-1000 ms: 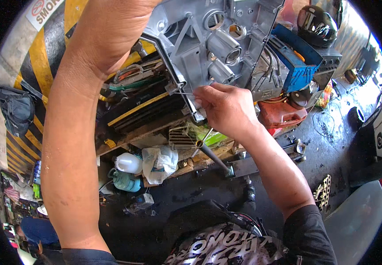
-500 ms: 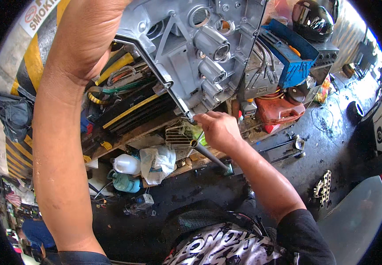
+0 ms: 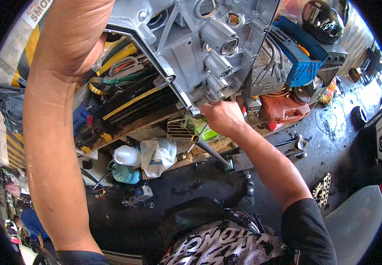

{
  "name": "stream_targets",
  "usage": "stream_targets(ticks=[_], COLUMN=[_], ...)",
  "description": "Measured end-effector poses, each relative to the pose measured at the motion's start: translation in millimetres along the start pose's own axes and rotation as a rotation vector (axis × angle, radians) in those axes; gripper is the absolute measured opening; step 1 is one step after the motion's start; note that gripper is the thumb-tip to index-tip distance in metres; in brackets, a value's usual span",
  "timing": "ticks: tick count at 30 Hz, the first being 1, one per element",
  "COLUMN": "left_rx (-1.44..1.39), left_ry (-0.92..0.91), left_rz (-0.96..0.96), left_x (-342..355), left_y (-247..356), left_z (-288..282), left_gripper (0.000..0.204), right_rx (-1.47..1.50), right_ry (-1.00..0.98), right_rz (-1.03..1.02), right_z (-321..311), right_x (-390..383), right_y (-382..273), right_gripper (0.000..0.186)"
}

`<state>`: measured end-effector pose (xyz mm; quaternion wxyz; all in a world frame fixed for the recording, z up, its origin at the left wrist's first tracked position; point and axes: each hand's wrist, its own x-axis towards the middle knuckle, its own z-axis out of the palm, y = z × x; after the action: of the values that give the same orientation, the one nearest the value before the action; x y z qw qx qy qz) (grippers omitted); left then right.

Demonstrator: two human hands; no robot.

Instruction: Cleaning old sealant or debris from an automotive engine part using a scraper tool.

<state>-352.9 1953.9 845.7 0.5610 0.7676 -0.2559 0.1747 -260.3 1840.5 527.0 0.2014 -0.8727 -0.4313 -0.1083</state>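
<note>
A large silver cast-metal engine cover is held up in front of me, its ribbed face with round tubular bosses turned toward me. A black sealing edge runs along its left rim. My left hand is raised at the cover's upper left edge, wrist bent back; its fingers are mostly hidden behind the part or cut off by the picture's top. My right hand grips the cover's bottom corner, fingers curled with the tips at the edge.
Behind the cover, a wooden bench carries tools and a red case. A blue toolbox and black helmet stand right. Lower down are a floor jack handle, white jug and plastic bag. A grey car panel curves in.
The cover and right hand have shifted slightly right and up in the picture, the left arm slightly left. Background things shift a little too. Both hands stay at the cover.
</note>
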Motion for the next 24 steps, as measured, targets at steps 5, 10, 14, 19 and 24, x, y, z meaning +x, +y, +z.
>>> stream_targets(ticks=[5, 10, 14, 19, 24], left_rx=[0.136, 0.131, 0.237, 0.111, 0.135], left_ry=[0.236, -0.017, 0.326, 0.013, -0.034], left_rz=[-0.007, 0.183, 0.01, 0.143, 0.136], left_x=[4, 4, 6, 4, -1], left_y=[-3, -13, -2, -17, -13], left_z=[20, 3, 33, 3, -7], left_gripper=[0.035, 0.033, 0.037, 0.042, 0.043], right_rx=[0.166, 0.118, 0.146, 0.368, 0.274], right_ry=[0.072, -0.041, -0.076, 0.205, 0.069], right_rz=[0.087, 0.029, 0.163, 0.131, 0.129], right_z=[1, -1, 8, 6, -1], right_x=[-5, -7, -1, -4, 3], right_y=[6, -6, -5, -18, -14], right_gripper=[0.016, 0.013, 0.017, 0.019, 0.018])
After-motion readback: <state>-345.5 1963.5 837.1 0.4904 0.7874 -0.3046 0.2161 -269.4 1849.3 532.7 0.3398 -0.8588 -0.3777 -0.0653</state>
